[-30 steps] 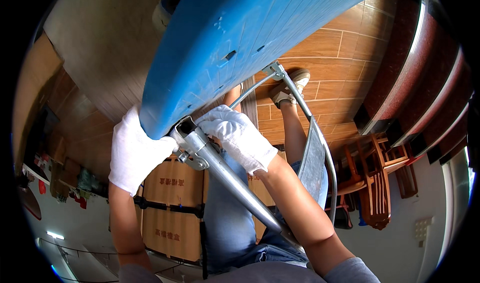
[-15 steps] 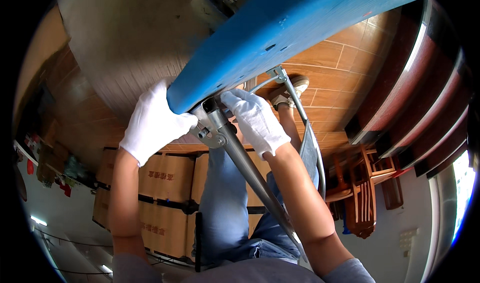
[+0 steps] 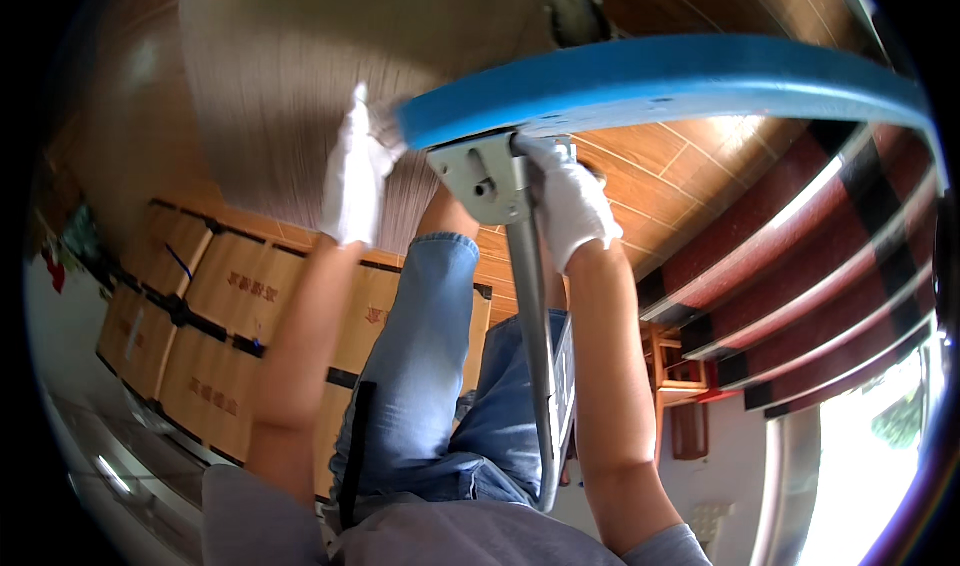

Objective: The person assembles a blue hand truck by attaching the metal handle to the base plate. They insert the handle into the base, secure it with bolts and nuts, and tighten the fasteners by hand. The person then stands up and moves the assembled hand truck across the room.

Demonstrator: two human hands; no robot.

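Observation:
A long blue bench-like board is tilted in front of me, underside showing. Beneath its left end is a grey metal hinge bracket, from which a tubular metal leg runs down toward my lap. My left hand, in a white glove, is beside the board's left end with fingers stretched upward; motion blurs it, and whether it touches the edge is unclear. My right hand, also gloved, is closed at the top of the leg, its fingertips tucked under the board and partly hidden.
Stacked brown cartons stand at the left. Dark red steps with pale edges rise at the right, with wooden chairs near them. A large greyish-brown surface lies beyond my left hand, and wood-look tiles cover the floor.
My left hand has come off the board's end and its fingers have straightened. The board and leg appear turned, with the leg more upright in view. My right hand stays near the bracket.

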